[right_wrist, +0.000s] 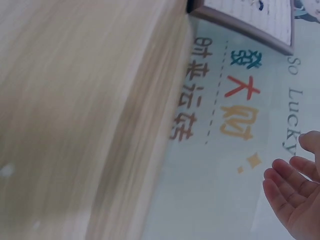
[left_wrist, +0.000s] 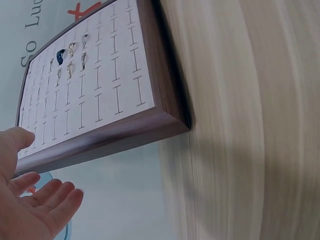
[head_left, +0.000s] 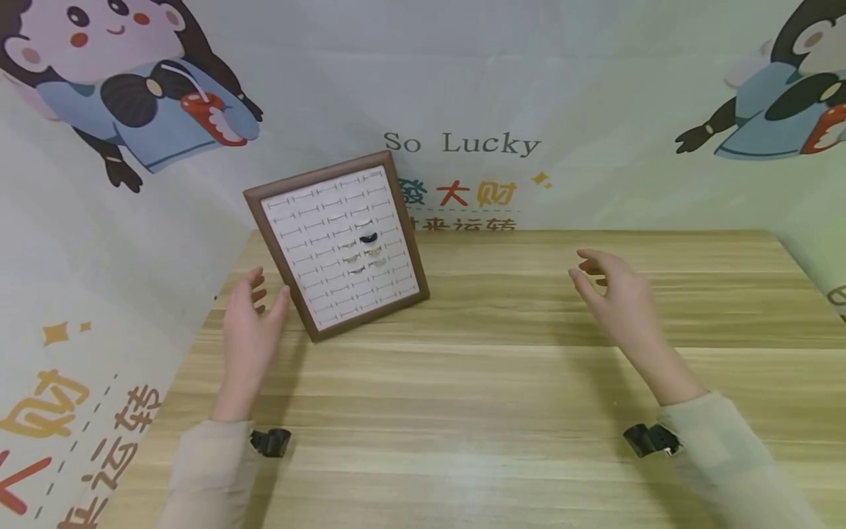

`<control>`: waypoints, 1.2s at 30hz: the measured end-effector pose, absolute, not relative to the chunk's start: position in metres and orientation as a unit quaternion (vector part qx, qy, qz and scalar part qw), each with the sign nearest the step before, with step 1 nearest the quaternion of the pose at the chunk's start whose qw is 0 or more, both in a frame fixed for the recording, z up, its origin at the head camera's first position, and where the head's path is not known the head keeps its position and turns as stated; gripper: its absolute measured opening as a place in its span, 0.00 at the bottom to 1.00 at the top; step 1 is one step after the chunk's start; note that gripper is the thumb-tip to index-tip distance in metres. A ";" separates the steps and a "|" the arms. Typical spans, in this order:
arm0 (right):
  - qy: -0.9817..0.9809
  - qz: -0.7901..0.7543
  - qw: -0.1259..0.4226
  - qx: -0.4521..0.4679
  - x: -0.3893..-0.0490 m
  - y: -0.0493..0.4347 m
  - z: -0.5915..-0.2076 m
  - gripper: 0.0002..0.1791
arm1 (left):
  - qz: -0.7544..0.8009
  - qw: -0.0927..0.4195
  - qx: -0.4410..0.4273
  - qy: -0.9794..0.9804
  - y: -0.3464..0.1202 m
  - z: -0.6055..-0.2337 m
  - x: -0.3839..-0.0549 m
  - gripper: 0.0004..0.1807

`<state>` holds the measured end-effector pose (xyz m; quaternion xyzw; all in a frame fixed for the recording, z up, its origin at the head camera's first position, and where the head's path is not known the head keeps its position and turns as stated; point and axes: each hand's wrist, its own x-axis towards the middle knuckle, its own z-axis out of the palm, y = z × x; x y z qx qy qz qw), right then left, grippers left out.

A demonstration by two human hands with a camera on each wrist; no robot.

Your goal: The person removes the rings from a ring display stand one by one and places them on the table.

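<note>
A ring display board [head_left: 337, 294] with a brown wooden frame and a white slotted face stands tilted at the back left of the table. Several rings, gold and silver toned, sit in its middle slots, among them a black ring [head_left: 369, 238]. Beside the frame's left edge is my left hand [head_left: 250, 323], fingers loosely bent and thumb apart; the left wrist view shows nothing in its palm [left_wrist: 35, 200]. My right hand [head_left: 617, 297] hovers over the right part of the table, fingers relaxed, holding nothing, well away from the board.
The wooden table [head_left: 476, 411] runs back to a pale printed backdrop [head_left: 595, 95] with cartoon figures and lettering. Small black cameras sit at the left wrist [head_left: 271, 442] and the right wrist [head_left: 651, 439].
</note>
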<state>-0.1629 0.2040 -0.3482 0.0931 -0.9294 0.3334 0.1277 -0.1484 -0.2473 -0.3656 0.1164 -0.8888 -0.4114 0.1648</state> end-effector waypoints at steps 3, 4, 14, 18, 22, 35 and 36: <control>-0.921 0.356 0.121 0.097 -0.166 0.194 -0.344 0.24 | -0.450 0.148 0.125 -0.872 -0.249 -0.366 -0.154 0.36; -0.919 0.360 0.123 0.101 -0.167 0.191 -0.342 0.24 | -0.460 0.141 0.127 -0.867 -0.250 -0.366 -0.157 0.37; -0.895 0.409 0.122 0.129 -0.177 0.160 -0.337 0.22 | -0.518 0.065 0.141 -0.841 -0.259 -0.372 -0.173 0.47; -0.881 0.431 0.129 0.145 -0.183 0.145 -0.335 0.20 | -0.533 0.043 0.135 -0.834 -0.260 -0.375 -0.176 0.49; -0.869 0.448 0.137 0.160 -0.190 0.132 -0.338 0.19 | -0.546 0.035 0.121 -0.828 -0.260 -0.377 -0.179 0.51; -0.854 0.470 0.124 0.186 -0.205 0.102 -0.350 0.17 | -0.549 0.028 0.114 -0.827 -0.263 -0.386 -0.185 0.53; -0.853 0.472 0.123 0.187 -0.206 0.100 -0.350 0.18 | -0.551 0.027 0.113 -0.826 -0.263 -0.386 -0.186 0.53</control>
